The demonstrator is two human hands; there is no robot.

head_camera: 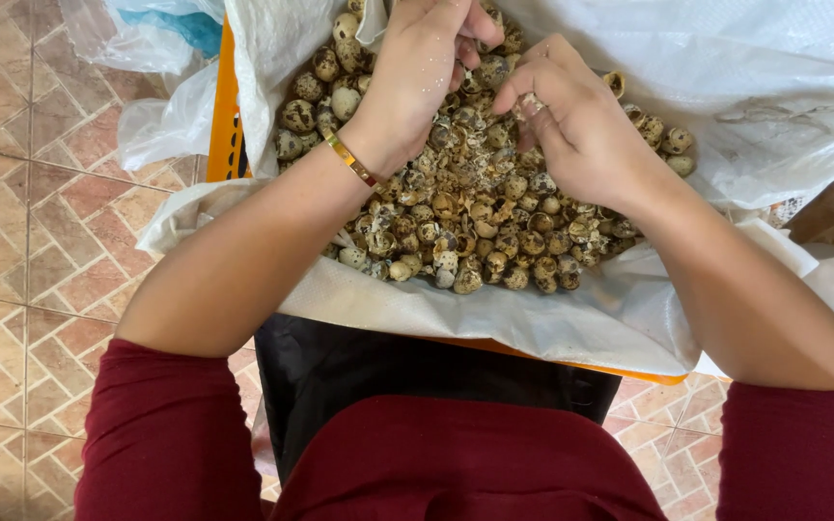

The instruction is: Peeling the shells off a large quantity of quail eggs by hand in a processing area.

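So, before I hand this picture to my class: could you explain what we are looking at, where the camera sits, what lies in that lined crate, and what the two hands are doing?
There is no machine here. One camera worn on a person's head looks down past dark red sleeves at that person's own two bare hands. In front of them stands an orange crate lined with a white woven sack, on a floor of reddish tiles. The sack holds a heap of small speckled eggs, many of them cracked shells. The left hand, with a gold bracelet at the wrist, reaches into the heap with fingers curled. The right hand pinches a small piece of shell between its fingertips. What the left hand holds is hidden.
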